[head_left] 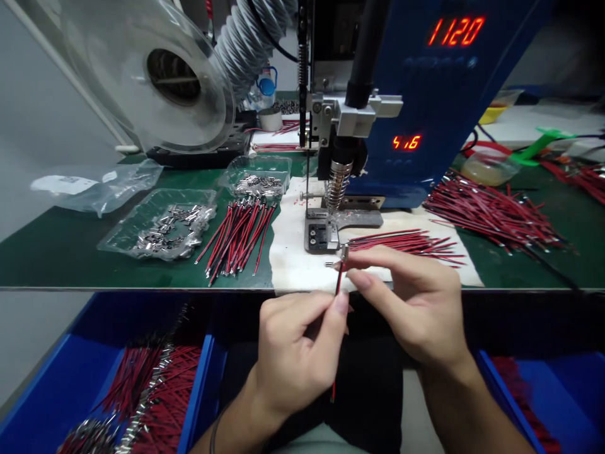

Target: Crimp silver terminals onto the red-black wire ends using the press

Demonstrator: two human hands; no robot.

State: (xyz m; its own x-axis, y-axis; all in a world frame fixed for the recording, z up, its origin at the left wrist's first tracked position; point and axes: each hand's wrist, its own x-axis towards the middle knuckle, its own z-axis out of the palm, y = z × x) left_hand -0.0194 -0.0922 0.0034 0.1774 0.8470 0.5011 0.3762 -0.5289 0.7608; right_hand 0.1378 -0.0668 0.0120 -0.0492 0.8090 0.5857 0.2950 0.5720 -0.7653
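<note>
My left hand [297,353] is closed in a pinch on a short red and black wire [339,282], held upright at the table's front edge. My right hand [416,302] pinches the small metal terminal [343,253] at the wire's top end. Both hands are just in front of the metal fixture [321,236] under the blue machine's [439,94] spring-loaded head [338,183]. A small bundle of red and black wires [406,243] lies on the white cloth [293,252] just past my right hand.
On the green mat lie another wire bundle [236,236], clear trays of metal terminals [163,230] [258,183], a plastic bag [94,186] and a large wire pile [491,211] at right. A clear reel [155,75] stands back left. Blue bins [94,403] [543,397] with finished wires sit below the table.
</note>
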